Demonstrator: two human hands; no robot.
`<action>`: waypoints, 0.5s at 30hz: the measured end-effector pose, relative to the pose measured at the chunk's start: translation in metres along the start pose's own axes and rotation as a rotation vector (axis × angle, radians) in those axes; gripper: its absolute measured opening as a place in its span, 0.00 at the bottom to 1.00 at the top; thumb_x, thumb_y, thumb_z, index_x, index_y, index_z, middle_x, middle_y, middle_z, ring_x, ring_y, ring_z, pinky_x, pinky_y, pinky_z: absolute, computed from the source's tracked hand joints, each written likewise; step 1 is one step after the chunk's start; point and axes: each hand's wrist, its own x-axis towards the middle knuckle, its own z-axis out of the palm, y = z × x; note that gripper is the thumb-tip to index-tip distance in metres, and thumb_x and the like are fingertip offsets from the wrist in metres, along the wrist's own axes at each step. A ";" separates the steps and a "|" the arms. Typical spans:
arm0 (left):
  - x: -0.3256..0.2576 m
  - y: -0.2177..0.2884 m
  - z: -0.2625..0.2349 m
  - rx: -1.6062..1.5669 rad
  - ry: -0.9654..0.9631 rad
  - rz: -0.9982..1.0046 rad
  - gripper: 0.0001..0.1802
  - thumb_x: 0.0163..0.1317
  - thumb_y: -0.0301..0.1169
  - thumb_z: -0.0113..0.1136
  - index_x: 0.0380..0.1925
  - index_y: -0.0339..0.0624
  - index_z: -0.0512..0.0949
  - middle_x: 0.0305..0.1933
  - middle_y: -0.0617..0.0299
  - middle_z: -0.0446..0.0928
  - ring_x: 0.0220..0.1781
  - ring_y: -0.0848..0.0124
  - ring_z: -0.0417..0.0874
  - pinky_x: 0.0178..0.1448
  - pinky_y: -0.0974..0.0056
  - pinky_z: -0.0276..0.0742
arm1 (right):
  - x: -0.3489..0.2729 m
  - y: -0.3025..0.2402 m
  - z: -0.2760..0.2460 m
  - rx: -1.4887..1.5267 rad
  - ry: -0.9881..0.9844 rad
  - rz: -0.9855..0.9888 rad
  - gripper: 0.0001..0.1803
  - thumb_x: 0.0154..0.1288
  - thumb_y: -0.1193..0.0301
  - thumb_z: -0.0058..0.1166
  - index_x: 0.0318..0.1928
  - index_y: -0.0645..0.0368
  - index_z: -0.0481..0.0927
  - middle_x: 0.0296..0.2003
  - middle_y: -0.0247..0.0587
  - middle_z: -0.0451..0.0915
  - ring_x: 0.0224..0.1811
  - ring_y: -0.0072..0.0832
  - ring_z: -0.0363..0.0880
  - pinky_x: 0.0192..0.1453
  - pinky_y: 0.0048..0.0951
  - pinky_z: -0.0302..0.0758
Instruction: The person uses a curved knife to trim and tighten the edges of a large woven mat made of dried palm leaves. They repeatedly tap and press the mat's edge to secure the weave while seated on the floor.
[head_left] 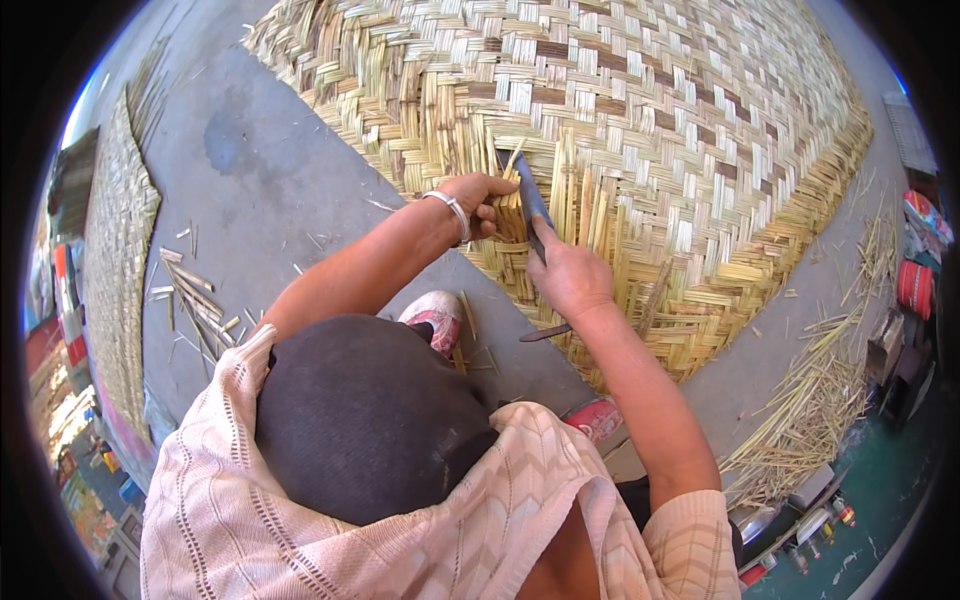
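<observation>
- Head view: a woven mat (pixel 700 180) lies on the grey floor (pixel 300 190), its near corner pointing toward the person.
- Left hand (pixel 472 200): pinching a bunch of pale splints (pixel 512 212) at the mat's left edge, not far from that near corner.
- Right hand (pixel 572 280): fist closed round a dark blade (pixel 533 195), which lies along the bunch; whether it touches cannot be told.
- Right of the blade, more splint ends (pixel 590 205) stand loose of the weave.
- Step in hand, as I judge it: trimming or tucking those ends along the edge.
- Next move calls for a firm pinch, fingertips clear of the blade, and sparing the woven strips beneath.
</observation>
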 end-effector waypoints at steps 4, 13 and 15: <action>0.006 -0.002 0.018 0.085 0.273 0.187 0.10 0.63 0.34 0.64 0.27 0.42 0.75 0.17 0.67 0.72 0.11 0.76 0.69 0.14 0.68 0.66 | -0.001 0.000 -0.002 -0.019 0.010 -0.019 0.29 0.64 0.59 0.48 0.67 0.41 0.68 0.27 0.51 0.83 0.30 0.47 0.84 0.36 0.49 0.80; -0.008 0.008 0.011 0.656 0.206 0.356 0.23 0.60 0.45 0.67 0.31 0.31 0.80 0.27 0.51 0.83 0.19 0.65 0.84 0.25 0.59 0.81 | -0.002 -0.001 -0.003 -0.069 0.014 -0.027 0.29 0.65 0.60 0.46 0.67 0.43 0.68 0.27 0.51 0.84 0.31 0.47 0.84 0.36 0.49 0.80; -0.009 0.011 0.005 1.054 0.310 0.477 0.28 0.58 0.52 0.66 0.30 0.31 0.81 0.28 0.48 0.83 0.23 0.62 0.85 0.32 0.57 0.82 | -0.002 -0.003 -0.005 -0.077 -0.001 -0.028 0.29 0.65 0.61 0.45 0.67 0.45 0.68 0.28 0.50 0.84 0.31 0.47 0.85 0.36 0.49 0.80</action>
